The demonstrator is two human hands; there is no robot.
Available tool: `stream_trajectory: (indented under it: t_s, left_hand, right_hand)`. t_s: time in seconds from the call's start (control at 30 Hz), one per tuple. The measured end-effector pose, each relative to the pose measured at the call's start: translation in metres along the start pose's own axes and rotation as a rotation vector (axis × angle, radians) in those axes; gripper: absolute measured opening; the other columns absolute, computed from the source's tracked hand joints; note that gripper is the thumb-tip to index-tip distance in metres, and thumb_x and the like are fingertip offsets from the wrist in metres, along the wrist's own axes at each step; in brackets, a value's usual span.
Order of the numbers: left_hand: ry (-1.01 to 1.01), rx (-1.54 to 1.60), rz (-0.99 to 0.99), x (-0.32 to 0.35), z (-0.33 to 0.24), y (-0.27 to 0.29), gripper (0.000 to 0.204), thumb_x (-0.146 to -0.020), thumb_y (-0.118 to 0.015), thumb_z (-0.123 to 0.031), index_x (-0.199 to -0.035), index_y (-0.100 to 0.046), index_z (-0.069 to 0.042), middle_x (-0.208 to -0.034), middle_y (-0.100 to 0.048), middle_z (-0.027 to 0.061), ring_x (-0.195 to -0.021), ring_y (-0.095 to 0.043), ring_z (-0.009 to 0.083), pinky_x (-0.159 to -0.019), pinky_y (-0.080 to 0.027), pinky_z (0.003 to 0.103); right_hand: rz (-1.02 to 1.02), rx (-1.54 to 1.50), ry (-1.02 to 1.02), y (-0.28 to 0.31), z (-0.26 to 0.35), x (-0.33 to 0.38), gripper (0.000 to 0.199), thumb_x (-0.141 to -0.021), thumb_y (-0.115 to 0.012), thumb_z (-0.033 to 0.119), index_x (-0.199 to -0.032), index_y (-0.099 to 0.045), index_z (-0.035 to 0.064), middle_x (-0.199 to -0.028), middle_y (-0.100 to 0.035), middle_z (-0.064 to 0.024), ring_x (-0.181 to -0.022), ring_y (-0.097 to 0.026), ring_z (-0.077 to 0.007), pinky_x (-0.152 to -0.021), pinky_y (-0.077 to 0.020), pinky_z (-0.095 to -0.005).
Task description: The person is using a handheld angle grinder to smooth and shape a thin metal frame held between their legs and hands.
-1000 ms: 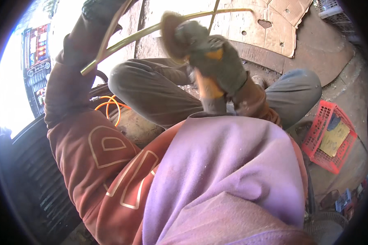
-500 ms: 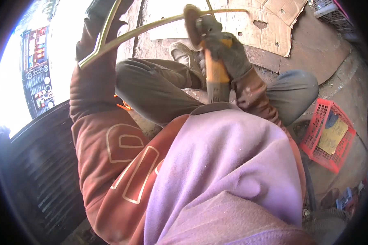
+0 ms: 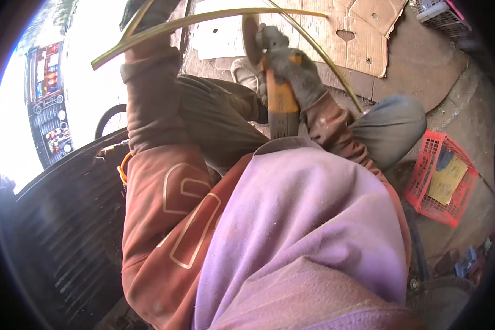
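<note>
My left hand [image 3: 151,15], in a dark glove at the upper left edge, is closed around part of a brass-coloured metal frame [image 3: 203,19]; the picture's edge cuts off some of its fingers. One long curved bar of the frame runs across to the right, and another thin bar slopes down towards my right knee. In its grey glove, my right hand [image 3: 302,71] grips a yellow and grey angle grinder [image 3: 283,104]. The grinder's brownish disc [image 3: 252,41] sits just below the curved bar; whether they touch I cannot tell.
Flattened cardboard [image 3: 357,38] covers the floor ahead. A red plastic crate [image 3: 418,192] with a yellowish piece inside stands at the right, and a grey crate [image 3: 443,16] at the far right. A dark ribbed panel [image 3: 60,231] and part of a wheel [image 3: 111,118] are on the left.
The frame has turned and shifted, its left end moving up and left, and its thin bar now slopes down at the right. My left arm has moved right; the grinder has shifted slightly left.
</note>
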State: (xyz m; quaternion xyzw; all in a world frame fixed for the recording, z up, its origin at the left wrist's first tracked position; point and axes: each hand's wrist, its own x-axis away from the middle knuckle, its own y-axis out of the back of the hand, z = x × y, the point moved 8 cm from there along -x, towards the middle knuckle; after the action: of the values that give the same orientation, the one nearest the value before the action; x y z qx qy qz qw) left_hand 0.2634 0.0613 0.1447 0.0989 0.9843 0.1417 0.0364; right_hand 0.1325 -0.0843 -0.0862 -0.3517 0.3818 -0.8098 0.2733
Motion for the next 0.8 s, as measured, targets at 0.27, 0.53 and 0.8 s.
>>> stream_trajectory:
  t_s: [0.27,0.53,0.8]
  left_hand:
    - [-0.003,0.001,-0.017,0.003,0.001,0.009,0.062,-0.093,-0.068,-0.032,-0.139,-0.05,0.006,-0.138,-0.055,0.0267,-0.129,-0.054,0.0368,-0.11,-0.044,0.046]
    - [-0.005,-0.035,-0.033,-0.004,-0.001,0.01,0.06,-0.093,-0.069,-0.034,-0.137,-0.052,0.005,-0.135,-0.056,0.0267,-0.127,-0.055,0.0375,-0.108,-0.044,0.046]
    - [0.001,-0.055,-0.037,-0.007,0.004,0.011,0.058,-0.093,-0.069,-0.035,-0.134,-0.054,0.003,-0.133,-0.057,0.0268,-0.125,-0.056,0.0382,-0.107,-0.045,0.046]
  right_hand:
    - [0.099,-0.051,0.358,-0.07,0.02,0.039,0.059,-0.08,-0.088,0.007,-0.124,-0.05,0.001,-0.108,-0.07,-0.0133,-0.09,-0.072,-0.0179,-0.073,-0.0615,-0.0306]
    - [0.005,0.052,0.354,-0.044,0.041,0.006,0.037,-0.086,-0.079,0.007,-0.117,-0.06,0.0019,-0.097,-0.071,-0.0108,-0.079,-0.072,-0.0202,-0.066,-0.0612,-0.0307]
    - [0.037,0.029,0.468,-0.056,0.046,0.009,0.03,-0.087,-0.076,0.009,-0.114,-0.065,0.0019,-0.098,-0.071,-0.01,-0.086,-0.071,-0.0164,-0.075,-0.06,-0.0297]
